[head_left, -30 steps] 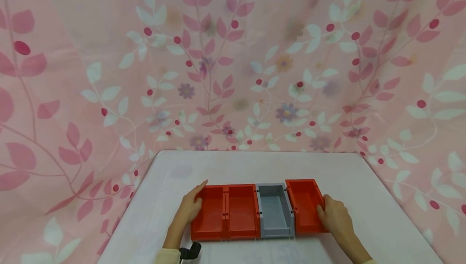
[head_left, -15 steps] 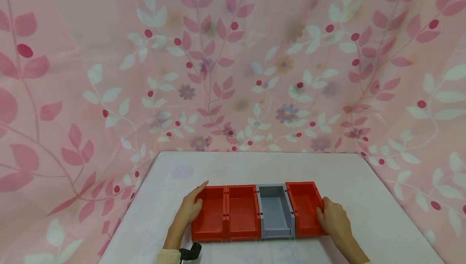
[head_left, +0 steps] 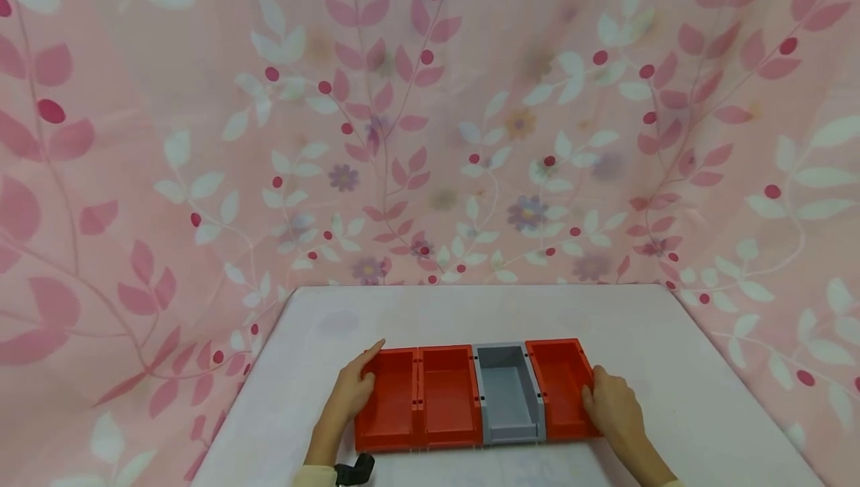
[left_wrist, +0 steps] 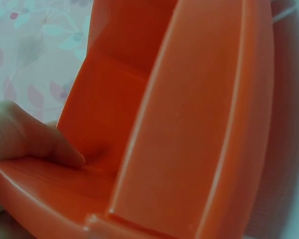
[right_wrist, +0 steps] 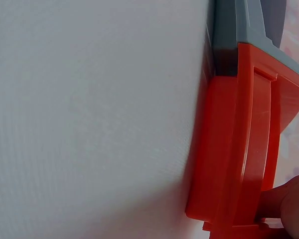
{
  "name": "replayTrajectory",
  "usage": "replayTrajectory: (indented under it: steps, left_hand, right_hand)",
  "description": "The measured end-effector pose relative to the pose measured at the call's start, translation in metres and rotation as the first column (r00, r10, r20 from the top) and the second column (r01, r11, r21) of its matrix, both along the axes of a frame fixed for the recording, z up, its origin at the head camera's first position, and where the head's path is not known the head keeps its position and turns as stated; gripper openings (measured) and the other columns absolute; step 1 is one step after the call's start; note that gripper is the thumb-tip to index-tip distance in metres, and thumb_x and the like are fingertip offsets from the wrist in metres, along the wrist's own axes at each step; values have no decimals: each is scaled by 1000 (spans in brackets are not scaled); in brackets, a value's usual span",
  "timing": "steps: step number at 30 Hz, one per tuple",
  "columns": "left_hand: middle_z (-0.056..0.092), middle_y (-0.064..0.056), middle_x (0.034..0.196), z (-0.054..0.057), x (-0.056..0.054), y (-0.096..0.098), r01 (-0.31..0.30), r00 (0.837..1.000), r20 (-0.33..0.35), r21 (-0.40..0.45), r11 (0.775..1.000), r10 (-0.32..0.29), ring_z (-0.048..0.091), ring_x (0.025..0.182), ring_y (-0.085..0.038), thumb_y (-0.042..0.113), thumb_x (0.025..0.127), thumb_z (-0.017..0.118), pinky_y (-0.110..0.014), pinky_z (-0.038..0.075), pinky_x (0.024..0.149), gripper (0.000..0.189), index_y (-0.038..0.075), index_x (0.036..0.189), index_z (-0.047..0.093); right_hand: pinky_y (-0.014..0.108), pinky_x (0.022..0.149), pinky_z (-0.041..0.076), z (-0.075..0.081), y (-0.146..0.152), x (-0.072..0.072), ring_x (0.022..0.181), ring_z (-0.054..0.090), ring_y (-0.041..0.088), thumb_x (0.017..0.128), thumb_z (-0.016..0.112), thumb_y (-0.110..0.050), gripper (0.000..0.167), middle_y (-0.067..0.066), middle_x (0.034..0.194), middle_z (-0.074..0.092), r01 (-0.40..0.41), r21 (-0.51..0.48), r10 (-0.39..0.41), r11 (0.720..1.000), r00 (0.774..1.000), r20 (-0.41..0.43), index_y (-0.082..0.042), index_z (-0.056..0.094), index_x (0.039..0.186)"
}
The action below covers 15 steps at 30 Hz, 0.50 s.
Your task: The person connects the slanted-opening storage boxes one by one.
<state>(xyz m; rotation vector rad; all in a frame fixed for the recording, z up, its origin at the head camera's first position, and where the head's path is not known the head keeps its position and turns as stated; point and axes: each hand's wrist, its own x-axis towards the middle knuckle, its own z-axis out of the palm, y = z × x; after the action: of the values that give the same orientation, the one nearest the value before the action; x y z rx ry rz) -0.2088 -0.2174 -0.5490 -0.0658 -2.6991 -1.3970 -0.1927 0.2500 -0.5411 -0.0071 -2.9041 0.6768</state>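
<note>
Four-sided plastic storage bins stand side by side in a row in the head view. From the left come a red bin (head_left: 390,401), a second red bin (head_left: 448,397), a grey bin (head_left: 507,397) and another red bin (head_left: 563,390). My left hand (head_left: 349,394) grips the outer wall of the leftmost bin, index finger stretched along it; in the left wrist view the thumb (left_wrist: 45,144) presses inside the wall. My right hand (head_left: 617,406) holds the outer wall of the rightmost bin, thumb inside. In the right wrist view that bin's front (right_wrist: 224,149) adjoins the grey one (right_wrist: 226,50).
The bins rest on a white table (head_left: 470,311), its back edge meeting a pink floral curtain (head_left: 430,136). Similar fabric hangs at both sides. A black strap piece (head_left: 356,470) sits at my left wrist.
The rightmost red bin and my right hand have shifted slightly left and toward me, so that bin sits closer in line with the grey one. My left hand keeps its hold; the head view tilts slightly.
</note>
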Motion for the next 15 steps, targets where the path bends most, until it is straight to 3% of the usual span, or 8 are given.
replayTrajectory:
  steps: [6, 15]
  left_hand:
    - [51, -21, 151, -3, 1, 1, -8, 1000, 20, 4, 1000, 8, 51, 129, -37, -6, 95, 47, -52, 43, 99, 64, 19, 154, 55]
    - [51, -22, 151, 1, 1, 2, -9, 999, 42, -1, 1000, 9, 46, 139, -44, -6, 97, 46, -65, 37, 110, 64, 18, 155, 52]
  right_hand:
    - [40, 49, 51, 2, 0, 0, 57, 53, 24, 90, 70, -4, 19, 14, 70, 56, 8, 23, -8, 1000, 1000, 13, 7, 54, 90]
    - [37, 47, 51, 1, -2, 2, 56, 52, 23, 91, 70, -5, 20, 14, 71, 56, 15, 14, -15, 1000, 999, 31, 8, 55, 92]
